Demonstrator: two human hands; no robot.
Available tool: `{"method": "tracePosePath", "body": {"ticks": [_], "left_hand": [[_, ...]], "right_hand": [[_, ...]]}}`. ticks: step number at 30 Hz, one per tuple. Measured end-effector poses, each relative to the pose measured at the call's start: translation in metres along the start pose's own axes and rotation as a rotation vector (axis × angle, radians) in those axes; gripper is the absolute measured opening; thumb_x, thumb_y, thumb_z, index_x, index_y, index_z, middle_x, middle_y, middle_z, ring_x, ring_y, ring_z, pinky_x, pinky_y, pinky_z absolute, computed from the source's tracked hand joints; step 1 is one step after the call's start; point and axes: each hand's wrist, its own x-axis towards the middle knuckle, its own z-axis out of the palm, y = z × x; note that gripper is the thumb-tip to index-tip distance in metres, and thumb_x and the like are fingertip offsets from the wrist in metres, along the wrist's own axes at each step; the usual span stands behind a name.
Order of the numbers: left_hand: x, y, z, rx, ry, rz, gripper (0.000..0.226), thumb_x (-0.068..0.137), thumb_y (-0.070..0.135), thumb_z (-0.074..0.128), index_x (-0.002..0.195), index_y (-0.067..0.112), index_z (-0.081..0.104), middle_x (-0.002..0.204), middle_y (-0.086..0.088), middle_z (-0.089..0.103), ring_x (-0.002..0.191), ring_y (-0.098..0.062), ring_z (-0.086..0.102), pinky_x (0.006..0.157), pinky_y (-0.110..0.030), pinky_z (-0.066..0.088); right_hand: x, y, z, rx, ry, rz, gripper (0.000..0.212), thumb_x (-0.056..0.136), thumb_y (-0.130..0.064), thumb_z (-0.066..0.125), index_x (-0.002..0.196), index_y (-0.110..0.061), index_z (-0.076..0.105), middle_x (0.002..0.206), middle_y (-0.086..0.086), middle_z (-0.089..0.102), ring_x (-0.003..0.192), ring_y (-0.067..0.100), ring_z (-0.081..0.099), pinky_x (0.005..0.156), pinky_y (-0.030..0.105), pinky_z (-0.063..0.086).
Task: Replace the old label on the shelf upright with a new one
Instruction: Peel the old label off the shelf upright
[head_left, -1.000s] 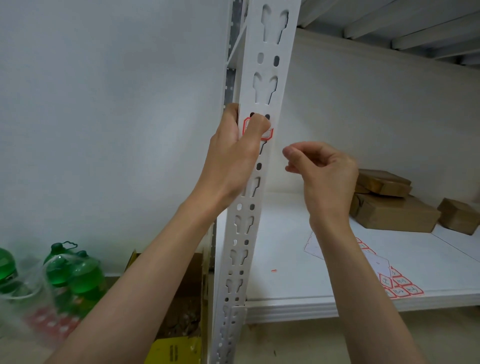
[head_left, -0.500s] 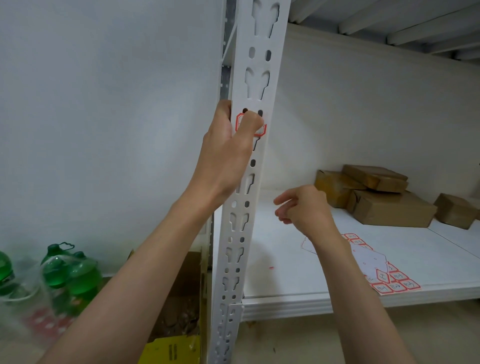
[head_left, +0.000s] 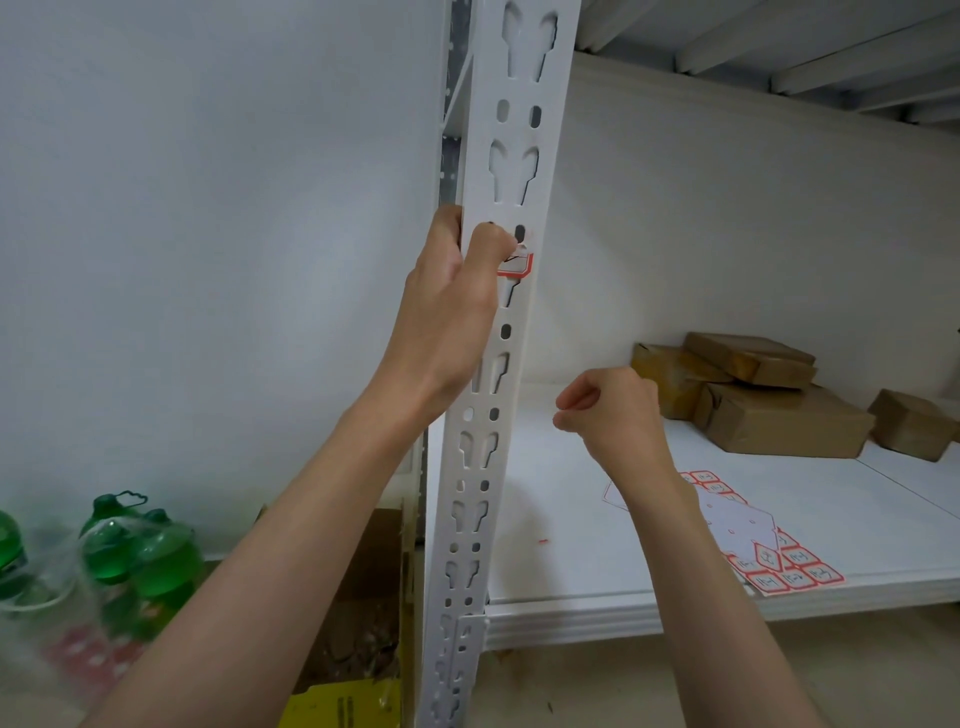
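The white slotted shelf upright (head_left: 501, 332) is seen running from the top of the view down to about 6 o'clock, leaning slightly. The left hand (head_left: 452, 312) is wrapped round the upright's left edge, at about 11 o'clock from the middle of the view, and its thumb (head_left: 491, 247) is pressed against the front face. Under the thumb tip the red-bordered label (head_left: 519, 265) is stuck on the upright; its upper edge looks lifted and creased, while its lower part lies flat. This grip is therefore clenched round the upright, with the thumb on the label.

The right hand (head_left: 613, 415) is held in the air over the white shelf board (head_left: 571, 519), at about 3 o'clock from the middle and apart from the upright. Its fingers are curled and the thumb is closed against the forefinger; whether anything is pinched between them cannot be told.

A sheet of red-bordered labels (head_left: 769, 556) lies on the shelf board at about 4 o'clock, partly hidden by the right forearm. Brown cardboard boxes (head_left: 779, 415) are stacked at the back of the shelf at 3 o'clock. Green bottles (head_left: 135, 551) stand at 8 o'clock, and a yellow carton (head_left: 343, 701) is seen at the bottom beside the upright.
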Motion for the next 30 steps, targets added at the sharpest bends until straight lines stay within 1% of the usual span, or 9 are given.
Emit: {"method": "tracePosePath", "body": {"ticks": [3,5,8,13,16,19,23,27,30], "left_hand": [[0.001,-0.001,0.000,0.008,0.000,0.007,0.016,0.103,0.027,0.044,0.087,0.030,0.047,0.086,0.018,0.058,0.087,-0.005,0.057,0.073,-0.024,0.040],[0.000,-0.001,0.000,0.002,0.020,0.031,0.002,0.102,0.024,0.048,0.100,0.024,0.049,0.088,0.015,0.058,0.080,-0.001,0.057,0.065,-0.016,0.042],[0.000,0.000,0.003,0.060,0.072,0.120,0.030,0.096,0.018,0.061,0.123,0.013,0.049,0.090,0.009,0.059,0.069,0.006,0.057,0.057,-0.008,0.045],[0.000,0.002,0.008,0.165,0.127,0.157,0.037,0.089,0.020,0.067,0.120,0.016,0.047,0.090,0.013,0.061,0.071,0.007,0.060,0.060,-0.008,0.046],[0.001,0.003,0.012,0.171,0.137,0.116,0.039,0.091,0.023,0.066,0.123,0.016,0.044,0.098,0.009,0.063,0.077,-0.002,0.064,0.059,-0.008,0.046],[0.003,0.005,0.013,0.144,0.139,0.082,0.035,0.093,0.025,0.063,0.122,0.018,0.044,0.092,0.012,0.062,0.072,0.002,0.062,0.058,-0.010,0.046],[0.003,0.006,0.016,0.057,0.132,0.051,0.029,0.096,0.021,0.058,0.122,0.017,0.046,0.085,0.012,0.061,0.065,0.009,0.061,0.056,-0.010,0.048],[0.005,0.007,0.016,-0.039,0.131,0.007,0.024,0.095,0.019,0.056,0.118,0.020,0.050,0.084,0.012,0.063,0.065,0.006,0.062,0.057,-0.012,0.052],[0.005,0.008,0.016,-0.057,0.126,0.005,0.023,0.095,0.017,0.055,0.117,0.018,0.051,0.085,0.011,0.065,0.067,0.007,0.063,0.058,-0.010,0.050]], "right_hand": [[0.000,-0.006,-0.006,0.001,0.048,-0.072,0.012,0.084,-0.002,0.073,0.080,-0.013,0.077,0.074,0.000,0.071,0.065,0.007,0.062,0.056,0.013,0.046],[-0.001,-0.011,-0.008,-0.025,0.084,-0.115,0.029,0.089,0.006,0.060,0.091,-0.015,0.079,0.084,0.001,0.073,0.067,0.004,0.060,0.055,0.004,0.042],[-0.007,-0.032,-0.015,0.117,0.174,-0.181,0.041,0.088,0.007,0.051,0.103,-0.022,0.077,0.096,-0.006,0.072,0.078,0.000,0.061,0.066,-0.002,0.043],[-0.022,-0.076,-0.025,0.629,0.229,-0.271,0.025,0.094,-0.006,0.054,0.100,-0.021,0.073,0.091,-0.006,0.075,0.083,0.009,0.071,0.084,0.030,0.058],[-0.031,-0.093,-0.026,0.773,0.188,-0.285,0.022,0.099,-0.007,0.052,0.101,-0.022,0.069,0.093,-0.005,0.075,0.087,0.009,0.072,0.085,0.030,0.059],[-0.037,-0.103,-0.027,0.896,0.114,-0.249,0.022,0.103,-0.011,0.047,0.104,-0.023,0.065,0.098,-0.004,0.074,0.092,0.007,0.071,0.083,0.025,0.058],[-0.039,-0.107,-0.028,1.042,-0.017,-0.178,0.025,0.103,-0.012,0.040,0.105,-0.020,0.064,0.098,0.002,0.074,0.084,0.005,0.070,0.074,0.020,0.056],[-0.039,-0.109,-0.028,1.104,-0.118,-0.130,0.025,0.103,-0.018,0.040,0.108,-0.021,0.065,0.087,-0.005,0.073,0.077,0.000,0.068,0.074,0.022,0.054],[-0.040,-0.112,-0.025,1.119,-0.158,-0.114,0.026,0.103,-0.020,0.041,0.113,-0.018,0.065,0.102,-0.001,0.074,0.085,0.001,0.069,0.078,0.021,0.055]]}}
